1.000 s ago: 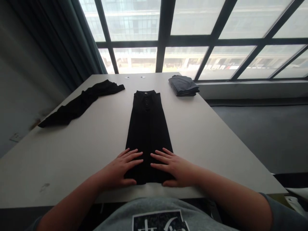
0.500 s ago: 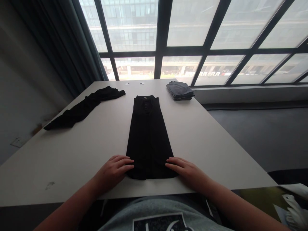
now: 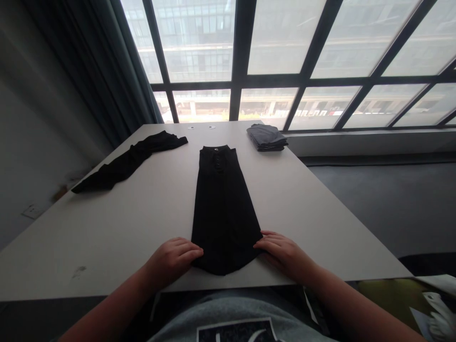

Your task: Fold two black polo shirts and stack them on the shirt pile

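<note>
A black garment (image 3: 223, 204), folded into a long narrow strip with buttons at its far end, lies lengthwise down the middle of the white table (image 3: 142, 209). My left hand (image 3: 173, 259) pinches its near left corner. My right hand (image 3: 285, 251) pinches its near right corner. Both corners are drawn up slightly, so the near hem curves into a point between my hands.
A second black garment (image 3: 130, 160) lies crumpled along the table's far left. A folded grey stack (image 3: 266, 137) sits at the far right corner. Large windows stand behind the table, a dark curtain (image 3: 103, 71) at left, grey floor at right.
My hands slid outward from the top of the garment to its near corners and closed on them. The near hem has bunched into a curve.
</note>
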A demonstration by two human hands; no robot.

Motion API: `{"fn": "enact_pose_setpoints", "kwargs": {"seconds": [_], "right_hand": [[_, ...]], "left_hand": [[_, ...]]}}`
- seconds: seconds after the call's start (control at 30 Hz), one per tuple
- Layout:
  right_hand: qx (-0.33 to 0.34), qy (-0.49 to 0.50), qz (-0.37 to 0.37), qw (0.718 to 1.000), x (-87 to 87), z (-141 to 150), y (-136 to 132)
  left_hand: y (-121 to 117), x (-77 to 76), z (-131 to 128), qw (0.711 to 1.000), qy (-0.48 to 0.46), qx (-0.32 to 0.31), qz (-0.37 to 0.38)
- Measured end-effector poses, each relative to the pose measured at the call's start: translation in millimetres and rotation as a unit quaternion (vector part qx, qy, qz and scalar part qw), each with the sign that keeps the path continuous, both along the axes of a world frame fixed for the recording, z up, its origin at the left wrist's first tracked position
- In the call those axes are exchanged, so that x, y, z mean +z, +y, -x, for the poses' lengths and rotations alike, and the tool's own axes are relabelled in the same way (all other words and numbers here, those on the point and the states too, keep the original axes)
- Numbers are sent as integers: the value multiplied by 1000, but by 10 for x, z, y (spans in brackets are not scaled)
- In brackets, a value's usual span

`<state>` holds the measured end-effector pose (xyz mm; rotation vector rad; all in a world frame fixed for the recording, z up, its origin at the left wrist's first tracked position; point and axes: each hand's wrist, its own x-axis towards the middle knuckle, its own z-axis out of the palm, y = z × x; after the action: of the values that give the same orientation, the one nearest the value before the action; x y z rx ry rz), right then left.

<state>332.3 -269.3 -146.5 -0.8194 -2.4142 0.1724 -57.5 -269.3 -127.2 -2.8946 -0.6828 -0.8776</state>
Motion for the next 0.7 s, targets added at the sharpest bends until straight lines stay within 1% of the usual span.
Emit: {"fn": "enact_pose_setpoints", "kwargs": {"seconds": [0.07,0.13,0.23,0.3,0.37,0.43,0.5,0.53,0.6,0.7], "right_hand": [[-16,4,31,999,69,-43,4],[-44,13,77,996,157,-80,29],[-87,35,144,985,306,-104,156],[-105,62,164,979,396,-95,324],[-122,102,172,972,464,-66,557],[-137,139,182,964,503,-23,832],[-147,150,194,958,509,32,1122],[-151,145,198,958,499,62,1262],[-165,122,197,959,449,122,1515],[-188,58,184,963,318,185,1788]], "left_hand": [[0,25,-9,999,-14,7,31],[38,62,3,998,-26,27,59],[184,162,27,993,-47,57,93],[345,259,32,988,-65,81,116],[553,364,26,981,-76,116,137],[797,448,8,972,-77,155,156],[1061,480,-17,965,-69,186,170],[1193,467,-31,962,-62,199,175],[1440,380,-54,955,-47,227,185],[1720,140,-62,942,-24,265,203]]}}
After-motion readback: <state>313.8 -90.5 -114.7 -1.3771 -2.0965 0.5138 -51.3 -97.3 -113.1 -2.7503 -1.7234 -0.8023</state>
